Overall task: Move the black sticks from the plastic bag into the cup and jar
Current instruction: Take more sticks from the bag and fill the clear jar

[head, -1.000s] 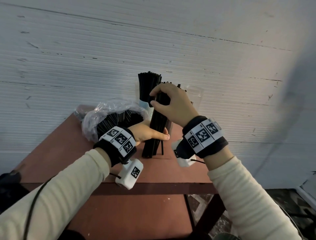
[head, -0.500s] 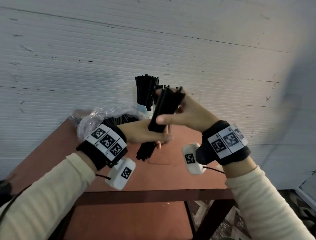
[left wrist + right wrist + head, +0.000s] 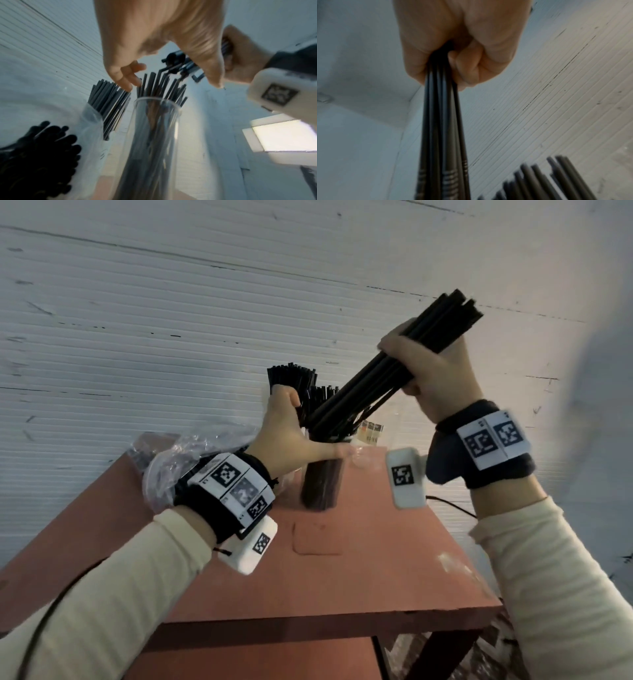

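A bundle of black sticks [image 3: 404,368] is gripped by the right hand [image 3: 431,371], slanted down-left toward the jar [image 3: 322,481]; the left hand [image 3: 291,436], fingers seemingly loose, is nearer its mouth.

Both arms wear cream long knit sleeves [image 3: 102,594]. Each wrist carries a black fabric band [image 3: 479,470] with white square-code marker tags [image 3: 493,440], plus a white rounded camera pod [image 3: 406,481] trailing a thin black cable [image 3: 44,621].

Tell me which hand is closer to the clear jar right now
Left. The left hand hovers right over the jar mouth, fingers open by the stick tips. The right hand is higher and off to the right, gripping a bundle of black sticks.
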Demonstrator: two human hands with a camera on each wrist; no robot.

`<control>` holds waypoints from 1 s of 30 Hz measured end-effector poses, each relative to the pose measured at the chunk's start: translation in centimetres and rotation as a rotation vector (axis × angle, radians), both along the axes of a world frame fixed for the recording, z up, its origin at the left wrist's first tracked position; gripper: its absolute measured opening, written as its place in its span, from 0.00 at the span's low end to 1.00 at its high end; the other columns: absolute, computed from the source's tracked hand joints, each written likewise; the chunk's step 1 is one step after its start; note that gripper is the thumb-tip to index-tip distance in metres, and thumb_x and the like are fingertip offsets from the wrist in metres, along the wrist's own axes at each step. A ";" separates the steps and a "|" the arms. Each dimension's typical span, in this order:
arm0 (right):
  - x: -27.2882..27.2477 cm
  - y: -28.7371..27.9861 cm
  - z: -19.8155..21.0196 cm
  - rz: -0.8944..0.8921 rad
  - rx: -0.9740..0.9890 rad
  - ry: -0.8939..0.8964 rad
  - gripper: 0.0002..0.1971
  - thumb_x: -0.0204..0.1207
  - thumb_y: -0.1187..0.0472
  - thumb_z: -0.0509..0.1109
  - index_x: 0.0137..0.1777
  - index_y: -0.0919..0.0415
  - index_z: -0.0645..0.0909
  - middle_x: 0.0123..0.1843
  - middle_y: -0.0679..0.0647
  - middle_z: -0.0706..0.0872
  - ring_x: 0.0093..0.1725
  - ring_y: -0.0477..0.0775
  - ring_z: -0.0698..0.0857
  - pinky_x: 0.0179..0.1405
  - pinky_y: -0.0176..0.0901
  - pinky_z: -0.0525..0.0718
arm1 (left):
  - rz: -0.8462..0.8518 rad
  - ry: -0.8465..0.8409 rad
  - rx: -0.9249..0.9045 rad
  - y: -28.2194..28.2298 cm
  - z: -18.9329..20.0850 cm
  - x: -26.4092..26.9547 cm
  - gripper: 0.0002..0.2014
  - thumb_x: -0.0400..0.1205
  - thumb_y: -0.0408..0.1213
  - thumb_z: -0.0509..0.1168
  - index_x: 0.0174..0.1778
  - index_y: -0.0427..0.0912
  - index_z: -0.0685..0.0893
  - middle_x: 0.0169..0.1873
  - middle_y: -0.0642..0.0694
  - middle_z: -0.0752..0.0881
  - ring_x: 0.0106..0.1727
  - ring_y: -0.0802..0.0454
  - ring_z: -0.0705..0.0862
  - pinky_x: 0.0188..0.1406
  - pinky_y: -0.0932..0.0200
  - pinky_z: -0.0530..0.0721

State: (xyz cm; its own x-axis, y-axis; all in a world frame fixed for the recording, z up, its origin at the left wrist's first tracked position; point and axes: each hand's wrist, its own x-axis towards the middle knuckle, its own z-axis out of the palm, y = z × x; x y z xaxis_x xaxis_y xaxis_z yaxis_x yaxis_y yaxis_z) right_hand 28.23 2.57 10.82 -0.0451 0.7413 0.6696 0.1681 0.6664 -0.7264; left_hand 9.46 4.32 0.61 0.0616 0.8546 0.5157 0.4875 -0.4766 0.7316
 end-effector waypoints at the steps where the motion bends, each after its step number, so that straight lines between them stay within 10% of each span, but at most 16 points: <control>1: 0.3 0.5 0.6 -0.015 -0.007 0.029 0.05 0.70 0.64 0.73 0.35 0.59 0.80 0.28 0.55 0.78 0.22 0.49 0.72 0.18 0.35 0.64 | 0.016 -0.020 -0.011 0.8 -0.1 0.1 0.47 0.54 0.57 0.84 0.59 0.50 0.60 0.55 0.49 0.68 0.56 0.56 0.73 0.57 0.57 0.78; 6: 0.5 3.5 1.5 -0.062 -0.100 -0.001 0.06 0.70 0.64 0.74 0.37 0.64 0.79 0.30 0.57 0.75 0.23 0.50 0.70 0.19 0.37 0.63 | -0.145 0.001 -0.318 4.5 -1.4 0.2 0.63 0.59 0.45 0.86 0.82 0.46 0.49 0.74 0.48 0.70 0.74 0.51 0.71 0.78 0.48 0.68; 11: 0.3 5.2 1.6 -0.106 -0.119 -0.081 0.05 0.71 0.65 0.73 0.42 0.66 0.81 0.33 0.60 0.76 0.27 0.52 0.72 0.21 0.38 0.64 | -0.171 0.020 -0.350 5.6 -2.5 -0.5 0.46 0.63 0.47 0.84 0.74 0.46 0.67 0.66 0.54 0.79 0.68 0.54 0.78 0.74 0.46 0.74; 19: -1.4 7.1 1.4 -0.091 -0.262 -0.484 0.10 0.71 0.58 0.76 0.40 0.60 0.77 0.32 0.54 0.74 0.29 0.50 0.73 0.24 0.39 0.70 | -0.161 0.026 -0.290 5.2 -2.4 -0.3 0.40 0.67 0.43 0.82 0.72 0.45 0.69 0.65 0.54 0.78 0.67 0.56 0.78 0.70 0.55 0.74; 24: -1.9 7.2 -1.8 -0.056 -0.268 -0.714 0.22 0.70 0.43 0.77 0.45 0.64 0.83 0.44 0.53 0.88 0.47 0.49 0.86 0.54 0.47 0.85 | -0.151 0.037 -0.291 5.0 -2.2 -0.3 0.42 0.67 0.43 0.82 0.74 0.42 0.67 0.68 0.50 0.77 0.68 0.54 0.76 0.70 0.56 0.73; 27: -1.6 7.1 -3.8 -0.175 -0.315 -0.799 0.36 0.54 0.19 0.69 0.52 0.46 0.84 0.59 0.49 0.84 0.66 0.52 0.78 0.71 0.56 0.74 | -0.137 0.026 -0.298 4.8 -2.3 -0.4 0.43 0.67 0.43 0.82 0.75 0.42 0.66 0.65 0.52 0.76 0.68 0.55 0.76 0.68 0.59 0.72; 30: -1.6 5.8 -4.3 -0.169 -0.211 -0.636 0.38 0.61 0.29 0.74 0.70 0.43 0.74 0.69 0.46 0.72 0.73 0.48 0.69 0.74 0.50 0.70 | -0.134 0.027 -0.294 4.7 -2.2 -0.3 0.43 0.67 0.43 0.82 0.74 0.43 0.67 0.64 0.54 0.76 0.66 0.57 0.76 0.66 0.60 0.71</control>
